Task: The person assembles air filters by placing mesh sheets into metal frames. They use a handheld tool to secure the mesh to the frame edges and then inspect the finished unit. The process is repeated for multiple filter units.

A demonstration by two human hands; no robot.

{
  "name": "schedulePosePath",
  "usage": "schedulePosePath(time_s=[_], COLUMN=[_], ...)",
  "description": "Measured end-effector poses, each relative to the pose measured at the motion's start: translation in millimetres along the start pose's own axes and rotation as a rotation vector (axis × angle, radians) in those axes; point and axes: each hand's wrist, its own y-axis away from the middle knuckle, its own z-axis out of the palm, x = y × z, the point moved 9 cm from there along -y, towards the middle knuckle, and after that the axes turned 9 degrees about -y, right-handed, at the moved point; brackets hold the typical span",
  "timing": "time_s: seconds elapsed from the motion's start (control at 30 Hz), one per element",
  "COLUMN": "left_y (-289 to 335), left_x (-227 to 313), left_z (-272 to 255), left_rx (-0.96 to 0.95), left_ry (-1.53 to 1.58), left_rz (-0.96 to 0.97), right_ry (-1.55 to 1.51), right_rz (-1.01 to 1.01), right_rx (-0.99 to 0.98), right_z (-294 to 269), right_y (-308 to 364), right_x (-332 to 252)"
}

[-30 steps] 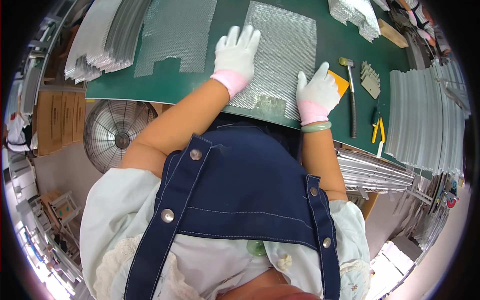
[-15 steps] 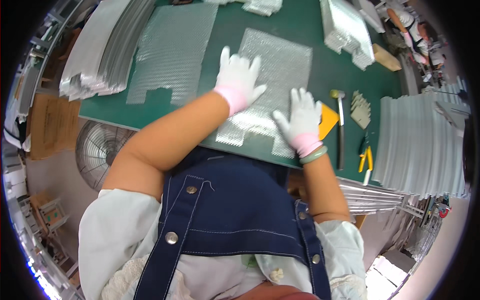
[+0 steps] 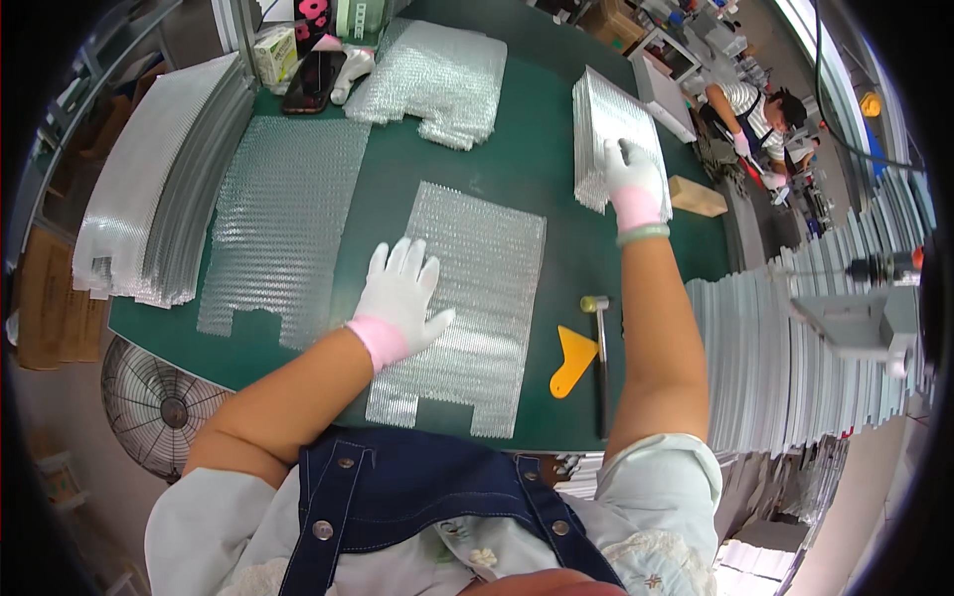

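A silvery, honeycomb-textured sheet (image 3: 482,268) with a notch in its near edge lies in front of me on the green table (image 3: 457,164). My left hand (image 3: 397,303), in a white glove with a pink cuff, rests on the left side of that sheet, fingers spread. At the back right, my gloved right hand (image 3: 636,179) reaches onto a stack of similar silvery sheets (image 3: 596,109). Its fingers are slightly bent and apart over the stack's top, with nothing visibly gripped.
Another notched sheet (image 3: 283,219) lies left, beside a tall stack (image 3: 149,189). Translucent sheets (image 3: 437,74) and a phone (image 3: 314,81) sit farther back. Right are a yellow scraper (image 3: 573,363), a hammer (image 3: 601,358), a wooden block (image 3: 698,197) and grey panels (image 3: 755,368). A co-worker (image 3: 760,124) is beyond.
My right hand has left the middle sheet and moved forward and right to the stack. My left hand still lies on the sheet, nearer its left edge. The view has shifted.
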Motion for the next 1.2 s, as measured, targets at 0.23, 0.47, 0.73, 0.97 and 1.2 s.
schedulePosePath(time_s=[0.23, 0.47, 0.73, 0.97, 1.2], left_y=[1, 5, -13, -19, 51], left_x=[-3, -4, -9, 11, 90], left_z=[-2, 3, 7, -36, -188], left_rx=[-0.022, -0.037, -0.491, -0.421, 0.048], left_ry=[0.029, 0.015, -0.077, -0.513, 1.699], left_rz=[-0.012, -0.021, 0.070, 0.056, 0.192], right_ry=[0.587, 0.880, 1.030, 0.759, 0.524], right_rz=[0.114, 0.014, -0.789, -1.029, -1.230], right_rx=[-0.246, -0.005, 0.418, 0.450, 0.135], right_z=[41, -45, -116, -144, -134], right_y=[-70, -81, -2, 193, 363], right_x=[19, -47, -132, -222, -259])
